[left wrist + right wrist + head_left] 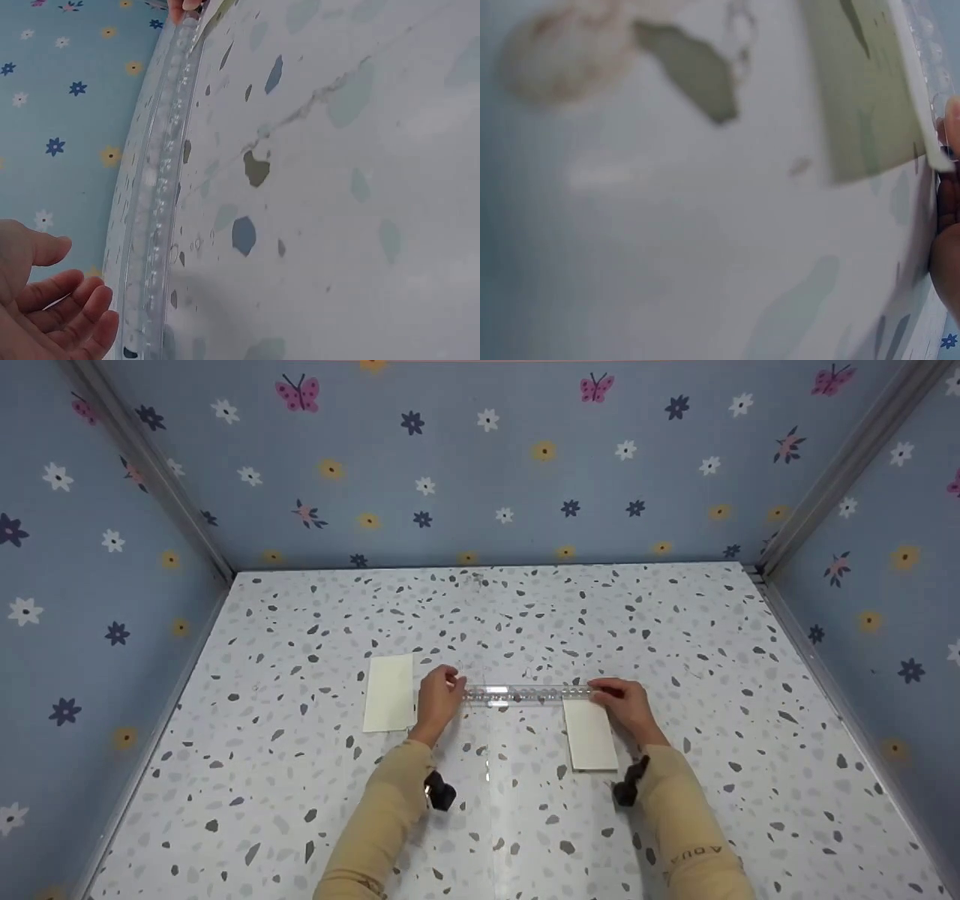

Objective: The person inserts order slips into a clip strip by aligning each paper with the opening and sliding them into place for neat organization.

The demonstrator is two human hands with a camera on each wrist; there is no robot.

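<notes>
A long clear plastic strip, ruler-like with a row of round shapes along it (517, 695), stretches between the two hands. My right hand (627, 706) pinches its right end, over the top edge of a cream rectangle of paper (591, 739). In the right wrist view only part of that hand (949, 259) shows, at the right edge. My left hand (441, 699) is by the strip's left end. The left wrist view shows this hand (52, 307) with thumb and fingers apart, loosely bent, beside the strip (154, 195), holding nothing.
Another cream paper rectangle (389, 692) lies left of my left hand. The speckled white tabletop (480, 615) meets blue flowered panels (480, 465) at the back and both sides. Black devices (441, 791) are worn at the wrists.
</notes>
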